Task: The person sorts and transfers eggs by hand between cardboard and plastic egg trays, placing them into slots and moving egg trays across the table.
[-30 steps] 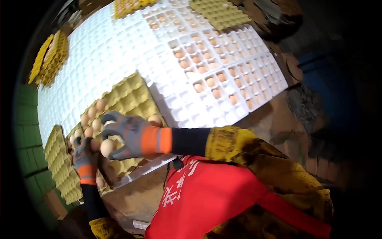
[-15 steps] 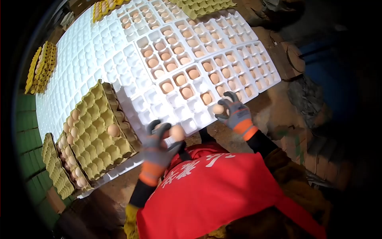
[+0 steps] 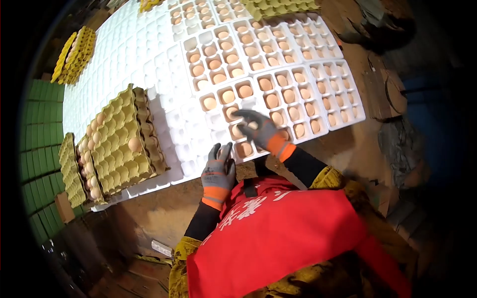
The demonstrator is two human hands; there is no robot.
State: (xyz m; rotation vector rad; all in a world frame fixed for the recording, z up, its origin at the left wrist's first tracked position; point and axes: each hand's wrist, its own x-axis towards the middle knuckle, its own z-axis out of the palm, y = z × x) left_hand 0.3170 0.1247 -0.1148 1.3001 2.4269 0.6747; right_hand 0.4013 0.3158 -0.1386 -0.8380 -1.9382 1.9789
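Observation:
My left hand [image 3: 218,171], in a grey and orange glove, is at the near edge of a white foam egg tray [image 3: 214,120]. Its fingers are apart and point up, and nothing shows in them. Just right of its fingertips, an egg [image 3: 244,149] sits in a front cell. Over the same tray, my right hand [image 3: 259,130] has its fingers curled around a pale egg [image 3: 253,125]. Under and beside those fingers, more brown eggs lie in cells, partly hidden by the glove. Filled cells continue in the neighbouring foam tray [image 3: 288,82].
A stack of yellowish pulp trays [image 3: 119,144] stands on the left, one egg [image 3: 134,144] on top and several along its side. Yellow trays [image 3: 74,54] with eggs stand at the far left. Another pulp tray [image 3: 283,7] lies at the back. Green stacked blocks [image 3: 42,149] line the left.
The egg in my left hand has been let go, and eggs now fill near cells of the tray. My right hand has moved left over the tray. The view has shifted.

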